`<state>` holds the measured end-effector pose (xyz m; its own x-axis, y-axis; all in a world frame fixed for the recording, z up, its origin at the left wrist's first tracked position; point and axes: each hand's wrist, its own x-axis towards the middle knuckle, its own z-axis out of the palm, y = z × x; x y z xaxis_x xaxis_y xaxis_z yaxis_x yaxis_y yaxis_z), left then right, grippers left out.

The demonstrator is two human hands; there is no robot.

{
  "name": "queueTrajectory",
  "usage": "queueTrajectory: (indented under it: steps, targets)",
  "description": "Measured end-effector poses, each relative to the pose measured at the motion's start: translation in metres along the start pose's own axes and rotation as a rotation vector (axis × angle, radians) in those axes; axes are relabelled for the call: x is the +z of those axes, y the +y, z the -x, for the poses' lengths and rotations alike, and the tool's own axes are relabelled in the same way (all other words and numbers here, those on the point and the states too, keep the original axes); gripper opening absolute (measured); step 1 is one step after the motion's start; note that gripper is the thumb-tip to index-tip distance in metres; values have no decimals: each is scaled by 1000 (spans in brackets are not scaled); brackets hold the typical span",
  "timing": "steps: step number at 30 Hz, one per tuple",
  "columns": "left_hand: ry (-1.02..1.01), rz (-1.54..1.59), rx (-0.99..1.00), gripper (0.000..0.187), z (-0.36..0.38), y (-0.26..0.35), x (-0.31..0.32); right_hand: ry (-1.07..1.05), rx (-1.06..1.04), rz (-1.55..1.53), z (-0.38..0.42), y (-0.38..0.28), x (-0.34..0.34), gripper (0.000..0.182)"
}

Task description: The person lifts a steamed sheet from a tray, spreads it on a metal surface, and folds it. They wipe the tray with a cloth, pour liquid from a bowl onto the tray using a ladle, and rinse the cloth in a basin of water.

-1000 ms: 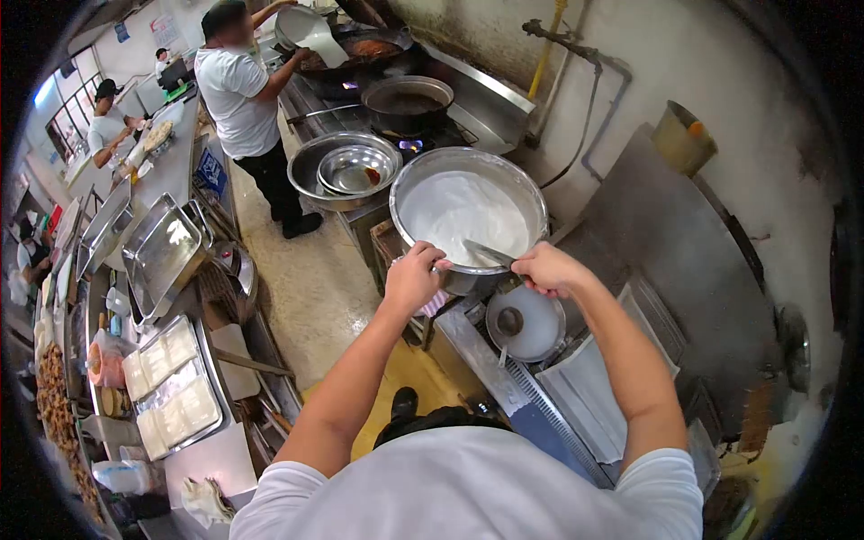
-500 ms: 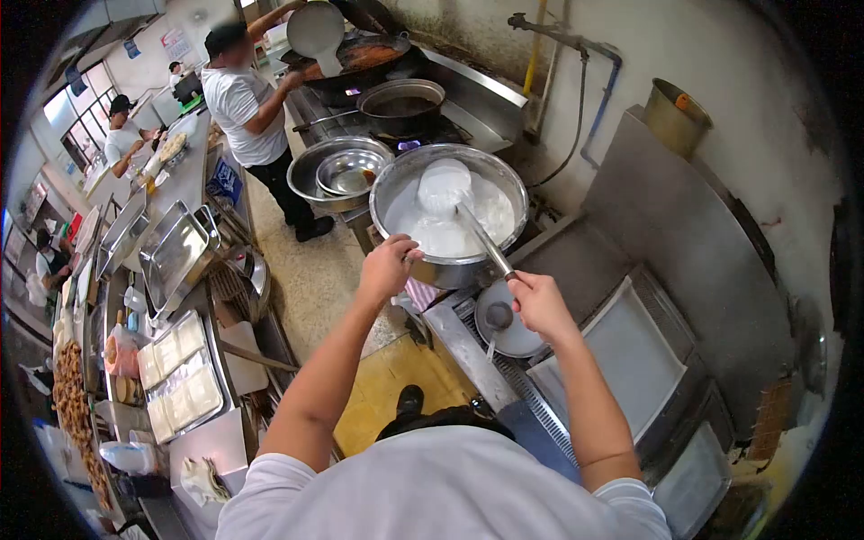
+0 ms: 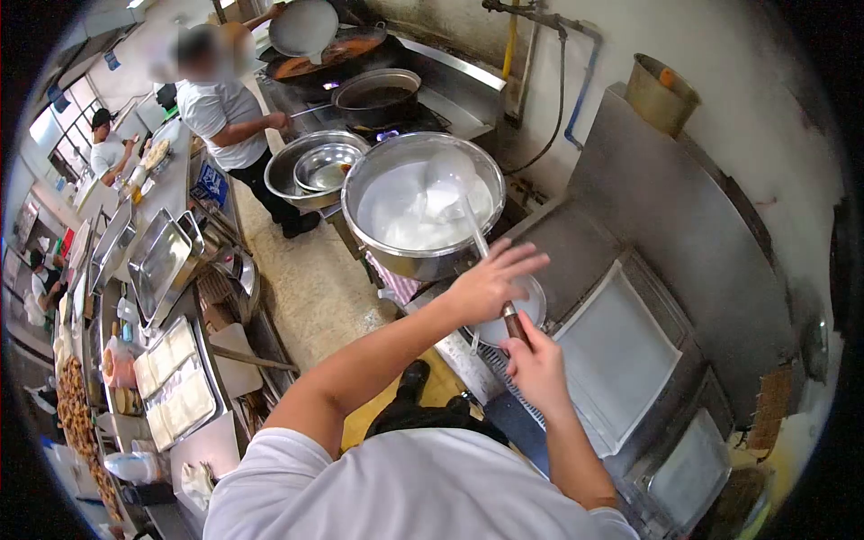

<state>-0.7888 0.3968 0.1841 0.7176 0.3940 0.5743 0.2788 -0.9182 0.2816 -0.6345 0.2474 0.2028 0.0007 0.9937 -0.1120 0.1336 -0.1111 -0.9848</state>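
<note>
My right hand (image 3: 537, 367) is closed around the brown grip of a long-handled ladle (image 3: 474, 225). The ladle's round head dips into a large steel pot (image 3: 405, 263) holding white, milky liquid (image 3: 396, 216). Over the ladle's shaft, just above the grip, my left hand (image 3: 490, 286) is open with its fingers spread to the right. Partly hidden behind my hands is a pale round bowl (image 3: 531, 301) on the counter's edge.
Left of the pot stand nested steel bowls (image 3: 310, 171), with a dark pan (image 3: 376, 94) on a lit burner beyond. A co-worker (image 3: 220, 108) stands by the stove, one hand on a handle. White sheet-like trays (image 3: 616, 360) lie at right. Metal pans (image 3: 162, 261) stand on the left-hand table.
My left hand has moved from the pot's near rim rightward over the ladle shaft, fingers spreading. My right hand and the ladle have come slightly nearer my body. The co-worker's lower hand now reaches a handle.
</note>
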Motion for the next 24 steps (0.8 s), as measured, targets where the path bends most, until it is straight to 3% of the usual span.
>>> queueTrajectory:
  steps: [3, 6, 7, 10, 12, 13, 18, 21, 24]
  targets:
    - [54, 121, 118, 24, -12, -12, 0, -39, 174, -657, 9, -26, -18, 46]
    - [192, 273, 80, 22, -30, -8, -28, 120, 198, -574, -14, 6, -18, 45]
    - [247, 335, 61, 21, -36, -11, -36, 89, 165, -414, -26, 40, -15, 47]
    - [368, 472, -99, 17, -47, -20, -67, 92, 349, 274, -64, 113, 13, 47]
    - [437, 530, -216, 18, -54, -34, -88, 121, 102, 681, -82, 182, 26, 47]
    - [468, 598, -308, 19, -56, -45, -95, 101, 125, 774, -89, 191, 35, 48]
    - [704, 897, -501, 25, -66, -129, -114, 80, 280, 1114, -113, 204, 79, 48]
    - [862, 1074, -576, 27, -64, -194, -103, 104, 367, 1130, -119, 195, 94, 46]
    - [962, 1270, -648, 28, -57, -231, -105, 112, 254, 1103, -123, 225, 94, 38]
